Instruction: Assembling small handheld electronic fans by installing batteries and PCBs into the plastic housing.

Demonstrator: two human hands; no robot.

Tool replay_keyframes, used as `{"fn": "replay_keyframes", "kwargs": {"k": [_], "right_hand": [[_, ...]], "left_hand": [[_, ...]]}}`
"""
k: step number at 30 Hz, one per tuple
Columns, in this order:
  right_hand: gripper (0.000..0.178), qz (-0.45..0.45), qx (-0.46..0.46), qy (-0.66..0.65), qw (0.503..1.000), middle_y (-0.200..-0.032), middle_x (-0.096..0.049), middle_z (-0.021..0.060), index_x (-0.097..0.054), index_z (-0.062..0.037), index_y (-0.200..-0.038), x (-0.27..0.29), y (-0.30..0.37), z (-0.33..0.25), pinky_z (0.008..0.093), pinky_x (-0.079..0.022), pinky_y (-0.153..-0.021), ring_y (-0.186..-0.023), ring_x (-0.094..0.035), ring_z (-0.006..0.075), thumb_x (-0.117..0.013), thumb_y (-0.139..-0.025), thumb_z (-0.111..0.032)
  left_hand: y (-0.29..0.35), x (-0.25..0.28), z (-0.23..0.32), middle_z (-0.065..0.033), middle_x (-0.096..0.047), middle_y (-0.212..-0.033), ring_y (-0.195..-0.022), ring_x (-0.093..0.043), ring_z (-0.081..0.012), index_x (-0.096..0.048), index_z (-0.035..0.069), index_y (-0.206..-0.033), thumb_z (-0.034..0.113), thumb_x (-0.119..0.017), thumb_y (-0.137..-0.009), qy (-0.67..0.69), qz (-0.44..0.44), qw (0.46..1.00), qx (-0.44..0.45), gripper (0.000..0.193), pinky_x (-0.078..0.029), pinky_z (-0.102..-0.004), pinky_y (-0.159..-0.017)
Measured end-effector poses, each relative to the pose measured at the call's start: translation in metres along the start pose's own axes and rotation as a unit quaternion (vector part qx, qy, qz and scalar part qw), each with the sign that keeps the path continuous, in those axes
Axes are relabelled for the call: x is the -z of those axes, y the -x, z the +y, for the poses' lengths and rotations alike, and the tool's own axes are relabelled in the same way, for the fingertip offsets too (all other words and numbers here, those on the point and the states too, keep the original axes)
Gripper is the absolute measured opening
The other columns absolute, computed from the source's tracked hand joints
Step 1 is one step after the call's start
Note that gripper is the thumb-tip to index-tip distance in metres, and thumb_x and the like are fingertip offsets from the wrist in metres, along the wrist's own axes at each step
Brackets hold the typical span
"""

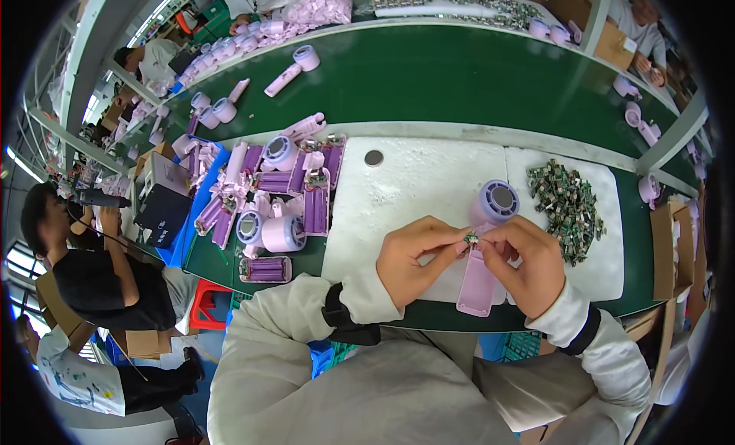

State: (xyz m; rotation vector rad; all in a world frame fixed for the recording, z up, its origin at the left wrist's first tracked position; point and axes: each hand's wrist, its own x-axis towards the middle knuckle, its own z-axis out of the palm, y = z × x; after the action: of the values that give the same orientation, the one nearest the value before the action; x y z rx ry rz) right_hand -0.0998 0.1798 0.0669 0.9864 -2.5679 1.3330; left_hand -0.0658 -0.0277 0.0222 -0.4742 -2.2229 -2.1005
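Over the white foam sheet (429, 165), the index finger and thumb of my left hand (413, 260) pinch a small green circuit board (471, 238). My right hand (530, 263) is closed just beside it, fingertips pressed together at the board's right edge; what they grip is too small to make out. Below my fingers lies a pink handheld fan, its round purple-rimmed head (496, 201) pointing away from me and its open handle shell (478, 283) toward me. My fingers cover the fan's neck.
A pile of small circuit boards (563, 207) lies right on foam. Left are several pink fans and purple-lined handle shells (283, 173), beside a blue tray (200, 215). A grey disc (374, 158) rests on the foam. Beyond runs a green conveyor (459, 77); co-workers sit around.
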Motion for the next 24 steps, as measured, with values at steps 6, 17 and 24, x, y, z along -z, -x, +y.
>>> {"fn": "replay_keyframes", "kwargs": {"k": [6, 17, 24], "right_hand": [[0.009, 0.013, -0.078, -0.041, 0.996, -0.081, -0.062, 0.0101, -0.068, 0.0023, -0.094, -0.004, 0.002, -0.010, 0.0291, -0.047, -0.059, -0.065, -0.057, 0.0184, -0.068, -0.086, -0.001], [0.009, -0.011, 0.048, 0.022, 0.999, -0.085, -0.062, 0.0125, -0.068, 0.0008, -0.095, 0.009, -0.005, 0.018, 0.0360, -0.050, -0.065, -0.074, -0.062, 0.0289, -0.068, -0.088, -0.005], [0.009, -0.009, 0.065, 0.015, 0.998, -0.084, -0.062, 0.0118, -0.069, -0.0015, -0.095, 0.005, -0.005, 0.030, 0.0366, -0.050, -0.065, -0.075, -0.063, 0.0292, -0.068, -0.088, -0.008]], "left_hand": [[-0.001, 0.000, 0.009, -0.0127, -0.065, -0.105, -0.096, -0.067, -0.0190, -0.068, -0.002, -0.118, -0.003, -0.063, -0.094, -0.143, 0.006, 0.989, -0.045, 0.025, -0.056, -0.0289, -0.085], [-0.009, 0.009, -0.013, -0.0148, -0.065, -0.109, -0.099, -0.067, -0.0220, -0.066, -0.005, -0.117, -0.007, -0.061, -0.094, 0.113, -0.052, 0.992, 0.018, 0.024, -0.059, -0.0322, -0.088], [-0.015, 0.003, -0.014, -0.0147, -0.065, -0.107, -0.093, -0.067, -0.0210, -0.067, -0.004, -0.116, -0.005, -0.062, -0.094, 0.087, -0.025, 0.996, -0.001, 0.022, -0.059, -0.0317, -0.085]]}}
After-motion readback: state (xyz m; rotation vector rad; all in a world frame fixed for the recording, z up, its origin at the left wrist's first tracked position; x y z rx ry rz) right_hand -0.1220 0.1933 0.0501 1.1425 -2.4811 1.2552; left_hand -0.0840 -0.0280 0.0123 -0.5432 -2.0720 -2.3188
